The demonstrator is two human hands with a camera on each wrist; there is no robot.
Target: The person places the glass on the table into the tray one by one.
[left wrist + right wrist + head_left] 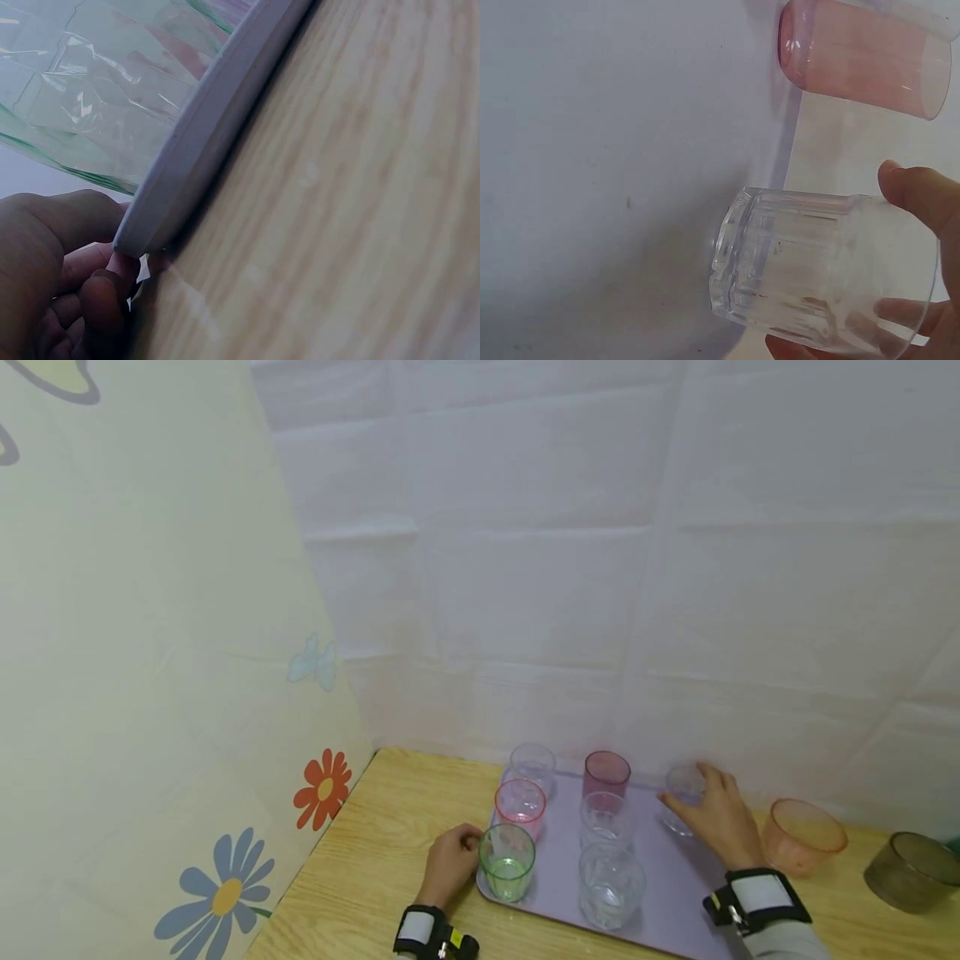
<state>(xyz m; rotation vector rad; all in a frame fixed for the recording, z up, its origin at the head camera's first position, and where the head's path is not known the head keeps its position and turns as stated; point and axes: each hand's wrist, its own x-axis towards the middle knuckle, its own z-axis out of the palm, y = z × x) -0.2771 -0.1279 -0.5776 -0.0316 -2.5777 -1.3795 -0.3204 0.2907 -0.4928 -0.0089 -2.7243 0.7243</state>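
Note:
My right hand (pixel 722 818) grips a clear glass (pixel 682 787) at the back right of a lilac tray (pixel 558 860). In the right wrist view the thumb and fingers lie on opposite sides of this faceted glass (pixel 802 262), near its rim; its base is close to the tray surface, and I cannot tell if they touch. At the tray's front left corner my left hand (pixel 450 864) holds the edge; the left wrist view shows its fingers (pixel 86 225) at the tray rim (pixel 195 142). Just beside that hand stands a green-tinted glass (pixel 507 864).
Behind the green glass stand a pink glass (pixel 520 814) and a clear one (pixel 533 766). The middle row has a dark pink glass (pixel 607 772) and two clear ones. Right of the tray, an orange bowl (pixel 804 839) and a dark grey-brown bowl (pixel 911 872) sit on the wooden table (pixel 360 860).

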